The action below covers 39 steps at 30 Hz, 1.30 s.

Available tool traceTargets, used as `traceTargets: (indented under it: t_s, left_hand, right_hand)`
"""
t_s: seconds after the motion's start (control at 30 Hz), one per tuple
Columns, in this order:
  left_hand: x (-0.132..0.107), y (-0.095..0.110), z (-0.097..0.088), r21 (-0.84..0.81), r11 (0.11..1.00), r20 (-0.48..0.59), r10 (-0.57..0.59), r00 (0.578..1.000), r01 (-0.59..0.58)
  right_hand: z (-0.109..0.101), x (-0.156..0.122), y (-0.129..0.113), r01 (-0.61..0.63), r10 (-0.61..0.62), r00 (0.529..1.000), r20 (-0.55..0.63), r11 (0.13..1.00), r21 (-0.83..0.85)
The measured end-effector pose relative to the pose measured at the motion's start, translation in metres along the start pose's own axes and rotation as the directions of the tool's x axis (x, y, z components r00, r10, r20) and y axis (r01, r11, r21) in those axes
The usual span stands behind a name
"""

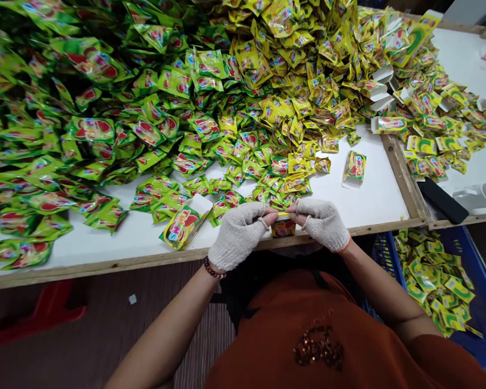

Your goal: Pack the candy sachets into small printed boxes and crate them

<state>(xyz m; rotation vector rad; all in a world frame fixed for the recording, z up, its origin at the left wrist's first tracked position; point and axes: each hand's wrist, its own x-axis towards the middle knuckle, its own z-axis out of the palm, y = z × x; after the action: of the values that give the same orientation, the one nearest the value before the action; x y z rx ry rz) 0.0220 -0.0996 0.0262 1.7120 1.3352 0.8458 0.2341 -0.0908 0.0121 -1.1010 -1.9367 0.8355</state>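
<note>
Both hands wear white fingerless knit gloves and meet at the table's front edge. Between them is a small printed candy box (pixel 283 228), its yellow top edge pinched from either side. My left hand (pixel 243 229) has thumb and fingers closed on the left end of that edge. On the right end, my right hand (pixel 322 221) grips it the same way. Left of my hands lies another box (pixel 185 222) with a white flap raised, marked with red fruit. A third box (pixel 353 168) rests on the white table, right of the loose packets.
Green packets (pixel 93 129) and yellow packets (pixel 291 54) are heaped across the table (pixel 372 200). Beyond a wooden divider (pixel 403 175) lie more boxes, a black phone (pixel 441 200) and a white mug (pixel 480 195). A blue crate (pixel 484 313) of yellow packs stands below right.
</note>
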Motion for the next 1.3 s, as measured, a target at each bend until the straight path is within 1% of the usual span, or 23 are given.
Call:
traceTargets:
  t_s: [0.1, 0.17, 0.2, 0.23, 0.3, 0.33, 0.37, 0.43, 0.53, 0.6, 0.67, 0.7, 0.73, 0.77, 0.8, 0.87, 0.93, 0.97, 1.03, 1.1, 1.17, 1.23, 1.3]
  left_hand:
    - [0.0, -0.003, 0.002, 0.045, 0.997, -0.014, 0.058, 0.998, -0.057]
    - [-0.001, -0.01, 0.005, 0.088, 0.98, -0.047, 0.184, 0.982, -0.18]
    - [-0.003, -0.015, 0.006, 0.115, 0.954, -0.07, 0.287, 0.955, -0.278]
    - [-0.006, -0.02, 0.008, 0.153, 0.909, -0.087, 0.403, 0.911, -0.387]
    - [-0.012, -0.031, 0.009, 0.259, 0.772, -0.073, 0.615, 0.785, -0.581]
    - [-0.016, -0.036, 0.009, 0.32, 0.696, -0.041, 0.688, 0.725, -0.642]
    - [-0.019, -0.04, 0.008, 0.378, 0.629, 0.002, 0.733, 0.68, -0.679]
    - [-0.025, -0.044, 0.007, 0.467, 0.544, 0.075, 0.761, 0.645, -0.697]
    - [-0.028, -0.042, 0.009, 0.531, 0.517, 0.092, 0.753, 0.652, -0.671]
    - [-0.027, -0.04, 0.012, 0.55, 0.52, 0.08, 0.746, 0.662, -0.653]
    - [-0.025, -0.037, 0.014, 0.543, 0.533, 0.075, 0.739, 0.669, -0.649]
    - [-0.024, -0.037, 0.014, 0.529, 0.551, 0.074, 0.727, 0.683, -0.645]
    - [-0.022, -0.037, 0.011, 0.517, 0.584, 0.067, 0.702, 0.709, -0.626]
    - [-0.021, -0.038, 0.006, 0.517, 0.629, 0.042, 0.659, 0.751, -0.581]
    - [-0.02, -0.04, -0.002, 0.536, 0.679, -0.004, 0.596, 0.803, -0.501]
    - [-0.021, -0.047, -0.024, 0.611, 0.751, -0.143, 0.416, 0.898, -0.25]
    - [-0.025, -0.058, -0.052, 0.673, 0.739, -0.263, 0.213, 0.941, 0.021]
    - [-0.028, -0.064, -0.065, 0.694, 0.711, -0.267, 0.112, 0.957, 0.11]
    - [-0.033, -0.075, -0.089, 0.73, 0.642, -0.254, -0.062, 0.965, 0.234]
    - [-0.035, -0.079, -0.103, 0.724, 0.63, -0.259, -0.129, 0.957, 0.281]
    - [-0.035, -0.073, -0.108, 0.702, 0.644, -0.262, -0.165, 0.951, 0.305]
    - [-0.034, -0.06, -0.106, 0.652, 0.681, -0.276, -0.197, 0.941, 0.334]
    - [-0.033, -0.045, -0.094, 0.523, 0.778, -0.309, -0.208, 0.928, 0.349]
  right_hand:
    - [0.001, 0.001, -0.001, 0.035, -0.036, 0.999, -0.009, 0.999, -0.031]
    - [0.001, -0.002, 0.001, 0.115, -0.116, 0.993, -0.011, 0.99, -0.08]
    - [0.0, -0.004, 0.004, 0.174, -0.174, 0.985, 0.002, 0.979, -0.111]
    - [-0.001, -0.006, 0.007, 0.24, -0.238, 0.971, 0.029, 0.96, -0.146]
    - [-0.003, -0.013, 0.014, 0.374, -0.357, 0.927, 0.112, 0.9, -0.224]
    - [-0.004, -0.017, 0.017, 0.43, -0.404, 0.902, 0.151, 0.863, -0.266]
    - [-0.005, -0.021, 0.02, 0.474, -0.439, 0.88, 0.179, 0.825, -0.307]
    - [-0.005, -0.026, 0.023, 0.522, -0.487, 0.852, 0.193, 0.763, -0.381]
    - [-0.001, -0.03, 0.023, 0.528, -0.51, 0.842, 0.175, 0.715, -0.458]
    - [0.001, -0.03, 0.021, 0.524, -0.506, 0.845, 0.176, 0.715, -0.462]
    - [0.001, -0.028, 0.019, 0.5, -0.474, 0.865, 0.168, 0.775, -0.386]
    - [0.0, -0.027, 0.018, 0.456, -0.436, 0.889, 0.137, 0.829, -0.323]
    - [-0.001, -0.026, 0.017, 0.384, -0.373, 0.923, 0.092, 0.889, -0.251]
    - [-0.003, -0.025, 0.016, 0.289, -0.285, 0.957, 0.043, 0.942, -0.173]
    - [-0.005, -0.024, 0.014, 0.19, -0.191, 0.982, 0.0, 0.977, -0.098]
    - [-0.013, -0.023, 0.012, 0.05, -0.05, 0.998, -0.039, 0.999, -0.005]
    - [-0.026, -0.025, 0.009, -0.004, 0.005, 0.999, -0.035, 0.999, 0.032]
    - [-0.034, -0.028, 0.009, -0.025, 0.027, 0.999, -0.038, 0.999, 0.048]
    - [-0.053, -0.035, 0.008, -0.096, 0.103, 0.993, -0.06, 0.99, 0.105]
    - [-0.073, -0.044, 0.009, -0.173, 0.198, 0.975, -0.102, 0.962, 0.21]
    - [-0.083, -0.05, 0.01, -0.194, 0.264, 0.953, -0.148, 0.907, 0.374]
    - [-0.079, -0.051, 0.009, -0.192, 0.315, 0.939, -0.142, 0.817, 0.544]
    - [-0.059, -0.044, 0.007, -0.238, 0.35, 0.934, -0.068, 0.755, 0.611]
